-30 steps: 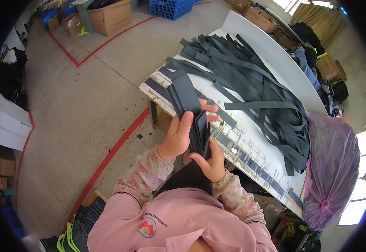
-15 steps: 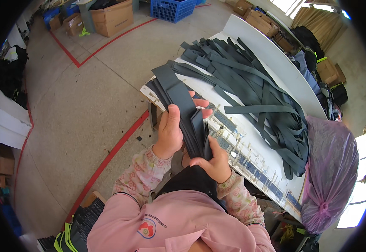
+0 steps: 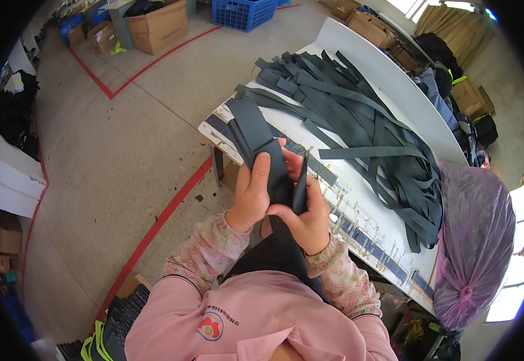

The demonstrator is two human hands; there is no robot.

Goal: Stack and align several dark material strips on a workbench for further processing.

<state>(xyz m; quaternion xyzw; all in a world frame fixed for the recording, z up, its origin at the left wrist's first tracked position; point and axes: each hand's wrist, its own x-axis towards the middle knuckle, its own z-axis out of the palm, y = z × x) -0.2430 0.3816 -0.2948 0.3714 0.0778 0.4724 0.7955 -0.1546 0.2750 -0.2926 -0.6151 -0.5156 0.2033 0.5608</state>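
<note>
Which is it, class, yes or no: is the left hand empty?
No, the left hand grips a stack of dark strips, its thumb lying across the top one.

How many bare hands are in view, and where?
2. Left hand grips the dark strip bundle, thumb on top; right hand holds its end nearer the body. Some fingers are partly hidden; no other hands visible.
</note>
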